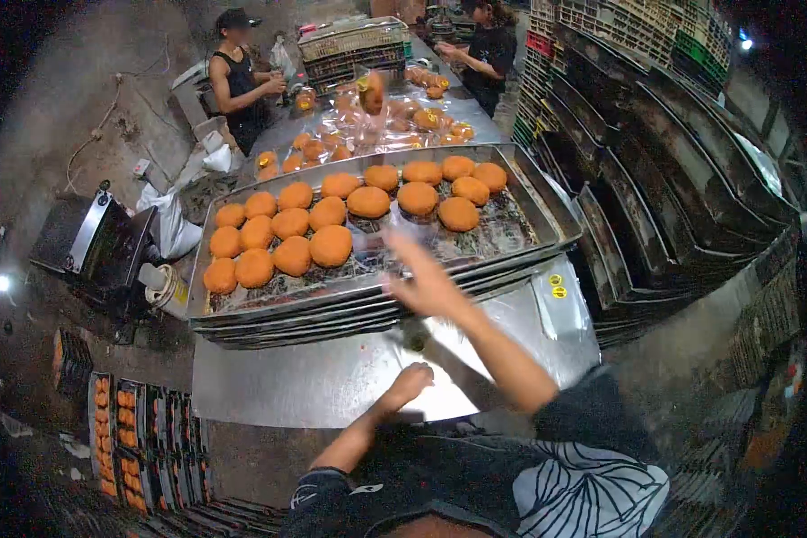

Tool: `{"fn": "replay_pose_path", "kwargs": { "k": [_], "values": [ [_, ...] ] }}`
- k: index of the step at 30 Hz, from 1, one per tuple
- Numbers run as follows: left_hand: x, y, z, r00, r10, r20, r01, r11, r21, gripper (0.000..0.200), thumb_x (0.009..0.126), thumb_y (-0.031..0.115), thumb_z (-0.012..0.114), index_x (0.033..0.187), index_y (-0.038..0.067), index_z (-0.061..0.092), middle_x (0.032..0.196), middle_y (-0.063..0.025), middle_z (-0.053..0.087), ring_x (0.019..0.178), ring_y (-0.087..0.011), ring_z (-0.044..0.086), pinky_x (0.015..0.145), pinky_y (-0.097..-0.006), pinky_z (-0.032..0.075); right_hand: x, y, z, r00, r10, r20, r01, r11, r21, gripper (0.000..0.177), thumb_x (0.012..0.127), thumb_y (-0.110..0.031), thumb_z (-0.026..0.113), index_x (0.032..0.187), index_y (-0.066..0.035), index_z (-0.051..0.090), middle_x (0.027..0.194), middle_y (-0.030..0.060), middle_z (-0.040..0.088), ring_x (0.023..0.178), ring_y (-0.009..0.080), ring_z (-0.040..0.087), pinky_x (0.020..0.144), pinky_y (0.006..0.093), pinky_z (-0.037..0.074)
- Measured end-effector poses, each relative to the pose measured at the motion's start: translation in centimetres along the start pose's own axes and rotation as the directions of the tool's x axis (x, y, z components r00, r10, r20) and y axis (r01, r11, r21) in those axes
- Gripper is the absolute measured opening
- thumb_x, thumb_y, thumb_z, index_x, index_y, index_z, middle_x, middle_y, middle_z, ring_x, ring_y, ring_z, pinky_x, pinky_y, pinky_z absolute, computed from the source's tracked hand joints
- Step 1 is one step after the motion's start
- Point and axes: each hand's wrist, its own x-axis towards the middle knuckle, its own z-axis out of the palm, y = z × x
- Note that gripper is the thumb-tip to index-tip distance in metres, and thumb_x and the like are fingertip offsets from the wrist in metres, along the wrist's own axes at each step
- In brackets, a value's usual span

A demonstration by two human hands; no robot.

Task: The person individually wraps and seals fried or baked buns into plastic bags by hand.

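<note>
A metal tray (547,235) holds rows of round orange-brown buns (331,246) and tops a stack of similar trays. My right hand (424,282) reaches over the tray's front edge, its fingers stretched and apart, with nothing in them. It is slightly blurred. My left hand (408,386) is low over the steel table (287,386), fingers curled together; whatever they may hold is hidden. Beyond the tray, a blurred bagged bun (371,92) with a yellow label appears in mid-air above a pile of clear-bagged buns (426,118).
Two people, one at far left (235,81) and one at far right (490,54), stand by the table's far end. Plastic crates (354,42) are behind the bagged buns. Stacked dark trays (636,170) rise at right. Yellow stickers (558,287) lie near the table's right edge.
</note>
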Motion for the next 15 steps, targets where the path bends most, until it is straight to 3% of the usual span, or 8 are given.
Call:
{"fn": "replay_pose_path", "kwargs": {
  "k": [1,2,4,7,11,12,14,15],
  "values": [
    [-0.1,-0.6,0.3,1.000,-0.002,-0.007,0.002,1.000,0.003,0.020,0.066,0.015,0.058,0.081,0.002,0.060,0.075,-0.0148,0.056,0.082,-0.0293,0.052,0.076,-0.0369,0.040,-6.4,2.2,1.3,0.980,0.196,0.047,-0.185,0.968,-0.168,0.047,0.076,-0.026,0.057,0.115,-0.002,0.045,0.113,0.0212,0.047,0.104,0.0287,0.047,0.088,0.0327,0.037],
    [0.1,-1.4,0.4,0.996,-0.081,-0.026,0.081,0.996,-0.036,0.018,0.069,0.016,0.056,0.079,0.002,0.060,0.075,-0.0154,0.056,0.079,-0.0295,0.053,0.074,-0.0363,0.041,-12.0,2.5,1.8,0.781,0.592,0.198,-0.577,0.806,-0.133,0.040,0.076,-0.029,0.057,0.106,-0.003,0.053,0.097,0.0182,0.057,0.090,0.0260,0.055,0.081,0.0313,0.042],
    [0.3,-0.6,-0.7,0.963,-0.211,-0.170,0.140,0.925,-0.354,0.019,0.076,0.017,0.052,0.076,0.000,0.059,0.073,-0.0123,0.058,0.071,-0.0243,0.056,0.067,-0.0324,0.043,-22.0,6.7,3.5,0.741,0.521,0.423,-0.560,0.827,-0.037,0.019,0.076,-0.018,0.056,0.078,-0.001,0.062,0.066,0.0121,0.060,0.067,0.0180,0.057,0.066,0.0313,0.045],
    [0.7,3.4,-3.4,0.926,-0.378,-0.016,0.172,0.459,-0.872,0.023,0.082,0.020,0.051,0.086,-0.002,0.056,0.078,-0.0021,0.055,0.076,-0.0113,0.049,0.070,-0.0257,0.042,-20.9,3.9,2.7,0.760,0.606,0.235,-0.621,0.784,-0.016,0.017,0.073,-0.010,0.054,0.085,0.000,0.060,0.066,0.0147,0.058,0.064,0.0190,0.056,0.061,0.0331,0.044],
    [1.0,7.1,-4.0,0.946,-0.311,-0.087,0.177,0.726,-0.665,0.019,0.082,0.013,0.051,0.094,0.000,0.058,0.082,-0.0094,0.060,0.082,-0.0124,0.055,0.072,-0.0273,0.044,-23.0,7.1,1.7,0.656,0.683,0.321,-0.658,0.726,-0.201,0.020,0.075,-0.015,0.055,0.089,0.000,0.055,0.060,0.0174,0.055,0.052,0.0277,0.054,0.050,0.0356,0.041],
    [0.7,6.9,-2.9,0.852,-0.522,0.039,0.270,0.374,-0.887,0.018,0.077,0.015,0.057,0.088,0.001,0.061,0.077,-0.0084,0.060,0.077,-0.0111,0.056,0.069,-0.0267,0.045,-23.3,5.5,1.1,0.645,0.680,0.348,-0.650,0.728,-0.217,0.020,0.075,-0.015,0.055,0.089,0.000,0.055,0.060,0.0174,0.055,0.052,0.0277,0.054,0.050,0.0356,0.041],
    [1.2,7.0,-3.6,0.860,-0.506,0.069,0.431,0.647,-0.628,0.022,0.072,0.021,0.062,0.084,0.003,0.062,0.072,-0.0049,0.060,0.073,-0.0086,0.055,0.064,-0.0245,0.045,-23.8,2.8,0.9,0.777,0.630,-0.008,-0.601,0.738,-0.306,0.023,0.078,-0.023,0.056,0.074,-0.002,0.049,0.052,0.0155,0.049,0.045,0.0318,0.050,0.045,0.0367,0.039],
    [1.3,4.5,0.0,0.940,-0.338,-0.038,0.219,0.685,-0.694,0.026,0.068,0.026,0.066,0.084,0.005,0.063,0.069,-0.0026,0.061,0.067,-0.0076,0.056,0.059,-0.0220,0.045,-23.6,2.6,1.7,0.728,0.676,-0.114,-0.683,0.701,-0.206,0.031,0.080,-0.028,0.054,0.067,-0.003,0.041,0.051,0.0165,0.046,0.048,0.0340,0.049,0.046,0.0374,0.038]
  ]
}}
